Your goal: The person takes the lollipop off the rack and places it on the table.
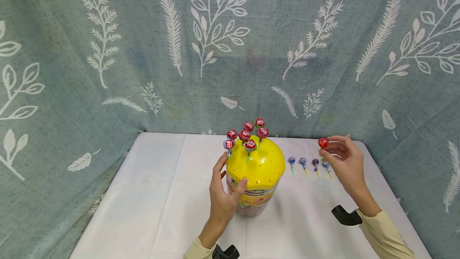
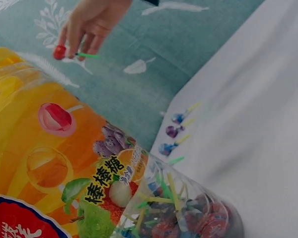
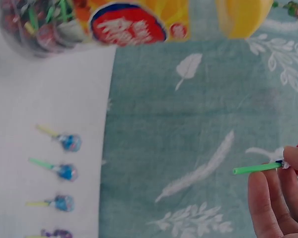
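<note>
A tall clear candy jar [image 1: 251, 201] with a yellow domed lid [image 1: 266, 163] stands on the table. Several wrapped lollipops [image 1: 250, 145] stick up from small holes toward the lid's back and left. My left hand [image 1: 223, 199] holds the jar at its upper left side, thumb on the lid's front edge and fingers along the left. Off to the right, my right hand [image 1: 343, 161] pinches a red lollipop [image 1: 323, 143] near its head, above the table. In the right wrist view its green stick [image 3: 253, 169] points toward the jar.
A row of several lollipops in blue and purple wrappers [image 1: 303, 162] lies on the white table [image 1: 172, 195], right of the jar. Through the jar's clear lower wall, more lollipops [image 2: 184, 213] show. A green leaf-patterned cloth [image 1: 251, 71] hangs behind and at both sides.
</note>
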### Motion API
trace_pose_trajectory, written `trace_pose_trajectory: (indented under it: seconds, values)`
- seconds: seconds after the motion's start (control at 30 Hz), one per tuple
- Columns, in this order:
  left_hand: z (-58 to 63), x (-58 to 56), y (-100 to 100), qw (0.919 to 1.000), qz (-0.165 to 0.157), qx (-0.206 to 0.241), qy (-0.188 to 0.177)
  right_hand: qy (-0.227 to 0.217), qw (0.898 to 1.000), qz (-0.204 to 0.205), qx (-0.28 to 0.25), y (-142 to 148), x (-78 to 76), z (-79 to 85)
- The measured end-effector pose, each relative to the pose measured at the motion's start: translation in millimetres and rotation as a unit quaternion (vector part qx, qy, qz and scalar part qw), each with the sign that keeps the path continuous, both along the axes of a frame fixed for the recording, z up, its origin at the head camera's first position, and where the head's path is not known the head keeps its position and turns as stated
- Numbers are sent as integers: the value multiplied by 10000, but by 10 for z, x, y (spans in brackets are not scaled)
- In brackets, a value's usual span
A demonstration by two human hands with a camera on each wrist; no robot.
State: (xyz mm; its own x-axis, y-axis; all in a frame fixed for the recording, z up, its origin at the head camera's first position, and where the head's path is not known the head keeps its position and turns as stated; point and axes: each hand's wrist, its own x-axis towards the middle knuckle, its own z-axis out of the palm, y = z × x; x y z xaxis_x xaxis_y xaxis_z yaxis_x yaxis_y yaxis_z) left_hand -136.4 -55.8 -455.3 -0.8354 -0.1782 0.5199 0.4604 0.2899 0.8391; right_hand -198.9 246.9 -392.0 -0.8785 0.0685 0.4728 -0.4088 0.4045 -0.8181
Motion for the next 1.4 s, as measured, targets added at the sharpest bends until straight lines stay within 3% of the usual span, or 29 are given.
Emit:
trace_pose_trajectory:
  seconds: [0.27,0.6,0.63,0.77,0.83,0.87,1.07,1.3,1.4]
  values:
    - [24,1,-9,10000,21,-48,-77,-190,9992,-321,168,167,-60,-144]
    - [79,1,-11,9999,57,-93,79,-367,9960,-700,422,334,-123,-243]
    - [134,28,-2,9999,57,-64,54,-403,9954,-731,467,352,-128,-256]
    - [126,31,3,9999,73,-43,67,-499,9940,-759,611,410,-142,-290]
    - [118,26,2,10000,68,-24,66,-572,9930,-792,667,450,-169,-335]
    - [58,0,-6,9999,75,-26,99,-629,9923,-820,688,467,-184,-358]
    - [52,-6,-3,9999,126,69,69,-991,9856,-998,935,587,-305,-535]
    - [273,74,39,9998,103,130,133,-1395,9765,-1184,1135,720,-390,-628]
    - [362,115,44,9998,93,123,114,-1439,9794,-1104,889,855,-506,-799]
